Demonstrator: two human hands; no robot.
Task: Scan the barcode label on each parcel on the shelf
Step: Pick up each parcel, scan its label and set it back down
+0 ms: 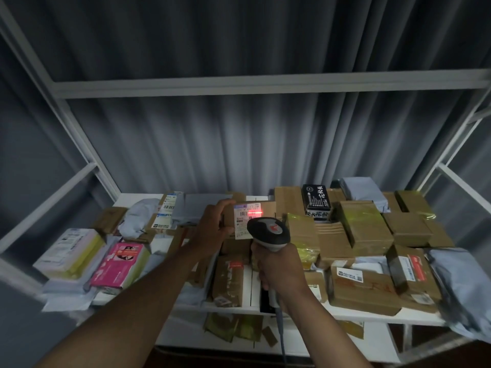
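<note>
Grey curtains hang behind a white shelf [345,313] crowded with parcels. The left hand [212,227] grips a cardboard parcel [265,208]; the right hand [279,269] grips the barcode scanner [268,231] just below it, its red beam [255,213] on the label [245,220]. A tilted parcel could spoil the read.

- Parcels crowded the shelf [345,313] from end to end.
- The left hand [212,227] held a small box [255,208] up above the middle of the shelf.
- The scanner [268,232], in the right hand [279,266], sat just before that box's label [245,220].
- Stacked boxes [366,227] lay to the right, soft bags [138,216] to the left.
</note>
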